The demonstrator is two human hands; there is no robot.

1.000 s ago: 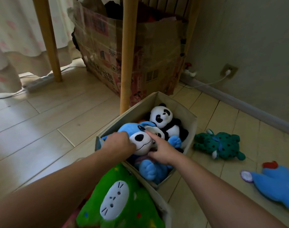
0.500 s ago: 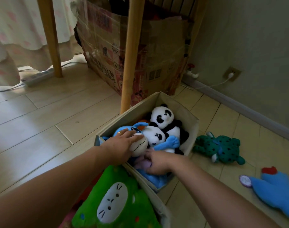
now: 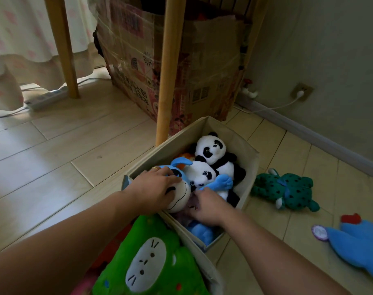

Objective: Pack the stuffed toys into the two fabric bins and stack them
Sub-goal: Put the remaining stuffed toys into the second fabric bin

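Since 1 s ago both hands have sunk deeper into the far bin; L hand slid from the blue toy's back onto its face, R hand dropped from the snout to low in the bin, and the blue arm now lies across the 2nd panda.

Going L to R: power strip (image 3: 45, 99) at 10 o'clock on the floor, by a wooden leg (image 3: 62, 45). Green cat-face plush (image 3: 151, 262) at 6 o'clock, sitting in the near bin (image 3: 211, 271), only a corner of it showing. Left hand (image 3: 154, 190) lies on the blue dog plush (image 3: 181, 188), fingers spread and lightly bent over its head, ring on one finger; pressing, not pinching. Right hand (image 3: 206, 206) just beside it, fingers curled down among purple/blue plush; what it grips, can't tell. Far fabric bin (image 3: 248, 158) at centre holds upright panda (image 3: 213, 150) at its 12 o'clock end, 2nd panda (image 3: 201, 174) below it, touching. Cardboard box (image 3: 181, 60) behind, at 12.

At 3 o'clock on the floor, outside the bin: green spotted plush (image 3: 285, 190) near the bin wall; blue plush (image 3: 355, 243) at 4 o'clock, well apart.
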